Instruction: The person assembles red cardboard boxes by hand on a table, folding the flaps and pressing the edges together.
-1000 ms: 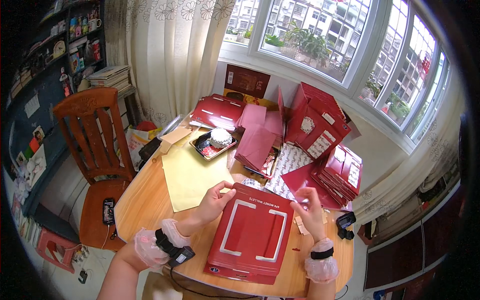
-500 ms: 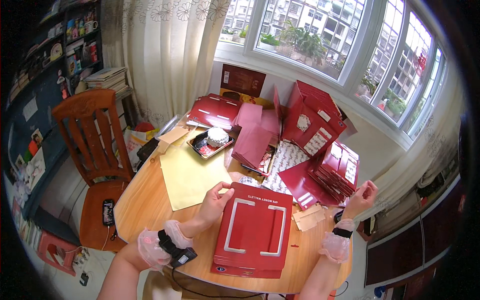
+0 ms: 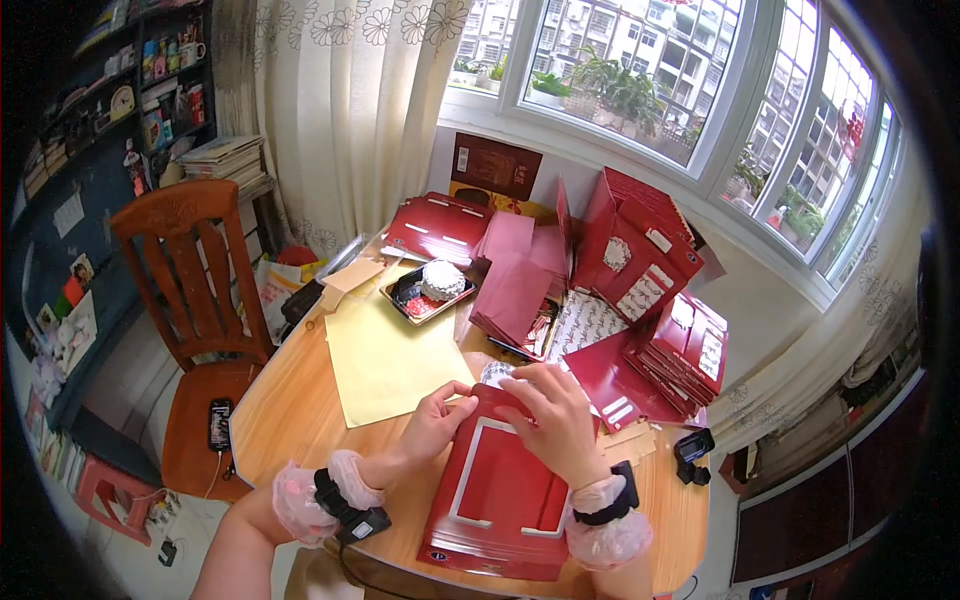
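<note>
Red packet (image 3: pixel 505 485) is extending from the fingers toward the person, lengthwise; the left hand (image 3: pixel 437 428) is pinching its far-left corner, the right hand (image 3: pixel 555 425) hovering close by, fingers loosely spread.

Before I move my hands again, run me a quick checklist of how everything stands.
1. Left hand at the red folder: ok, thumb and finger closed at its upper left corner.
2. Right hand touching the folder: cannot tell; it covers the upper right part.
3. Folder's white-strip side facing up: ok.
4. Both strips fully in view: not ok, the right strip is partly covered by the right hand and wrist.
5. Black tray clear of both hands: ok, it sits farther back on the table.
</note>
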Demonstrator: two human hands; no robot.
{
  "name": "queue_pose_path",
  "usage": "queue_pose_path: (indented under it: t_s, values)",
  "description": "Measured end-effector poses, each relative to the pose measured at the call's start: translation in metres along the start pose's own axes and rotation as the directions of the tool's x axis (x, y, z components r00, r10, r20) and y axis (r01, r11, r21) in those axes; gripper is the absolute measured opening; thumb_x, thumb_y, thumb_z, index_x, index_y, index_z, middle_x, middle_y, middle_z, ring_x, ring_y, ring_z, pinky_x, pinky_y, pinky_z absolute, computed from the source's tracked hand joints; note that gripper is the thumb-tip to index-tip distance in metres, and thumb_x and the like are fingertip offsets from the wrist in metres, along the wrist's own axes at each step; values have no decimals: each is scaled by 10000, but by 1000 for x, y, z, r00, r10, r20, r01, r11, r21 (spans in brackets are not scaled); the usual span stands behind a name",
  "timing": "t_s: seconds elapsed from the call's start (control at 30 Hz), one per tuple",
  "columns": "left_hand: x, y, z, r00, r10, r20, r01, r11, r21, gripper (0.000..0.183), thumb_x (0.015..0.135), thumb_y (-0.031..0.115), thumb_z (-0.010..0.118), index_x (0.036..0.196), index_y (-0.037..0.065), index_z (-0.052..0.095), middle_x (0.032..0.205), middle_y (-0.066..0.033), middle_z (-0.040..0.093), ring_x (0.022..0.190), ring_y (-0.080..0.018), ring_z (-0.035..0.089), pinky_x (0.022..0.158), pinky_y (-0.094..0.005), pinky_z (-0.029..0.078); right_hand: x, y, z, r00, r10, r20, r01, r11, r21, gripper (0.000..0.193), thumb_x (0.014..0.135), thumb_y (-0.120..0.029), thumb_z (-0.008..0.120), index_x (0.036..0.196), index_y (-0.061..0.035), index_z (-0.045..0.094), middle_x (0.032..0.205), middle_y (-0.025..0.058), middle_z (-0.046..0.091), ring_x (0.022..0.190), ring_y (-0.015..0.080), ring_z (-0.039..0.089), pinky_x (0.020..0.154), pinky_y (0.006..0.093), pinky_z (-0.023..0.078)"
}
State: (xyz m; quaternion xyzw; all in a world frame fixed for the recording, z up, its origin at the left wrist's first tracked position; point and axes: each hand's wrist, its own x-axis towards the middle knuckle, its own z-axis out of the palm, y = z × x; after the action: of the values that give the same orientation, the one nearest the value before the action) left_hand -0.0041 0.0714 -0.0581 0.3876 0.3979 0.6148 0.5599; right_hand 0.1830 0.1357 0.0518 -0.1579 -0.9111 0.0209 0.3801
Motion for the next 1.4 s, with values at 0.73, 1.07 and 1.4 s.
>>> queue_pose_path:
  t_s: [0.73, 1.07, 1.4]
  values:
    - [-10, 28, 8, 991, 72, 112, -82, 993, 87, 210, 994, 108, 629, 1193, 57, 584, 1006, -79, 732, 870, -117, 695, 757, -253, 570, -6, 0, 6, 975, 129, 179, -143, 987, 68, 387, 771, -223, 794, 1085, -56, 642, 955, 93, 605, 900, 292, 604, 814, 390, 473]
    - [-12, 34, 10, 986, 99, 131, -118, 982, 148, 368, 993, 64, 609, 1323, 69, 445, 1104, -144, 722, 986, -129, 675, 837, -263, 552, -8, -4, 4, 944, 237, 230, -272, 953, 133, 352, 764, -185, 823, 1049, -30, 689, 960, 104, 654, 852, 289, 667, 733, 366, 532]
    - [-11, 37, 11, 982, 142, 124, -164, 968, 188, 249, 991, 86, 627, 1218, 43, 532, 1059, -134, 730, 953, -113, 673, 808, -233, 522, -6, -8, 0, 895, 323, 309, -384, 909, 163, 334, 796, -192, 809, 1064, -30, 692, 910, 96, 651, 817, 262, 674, 729, 358, 537]
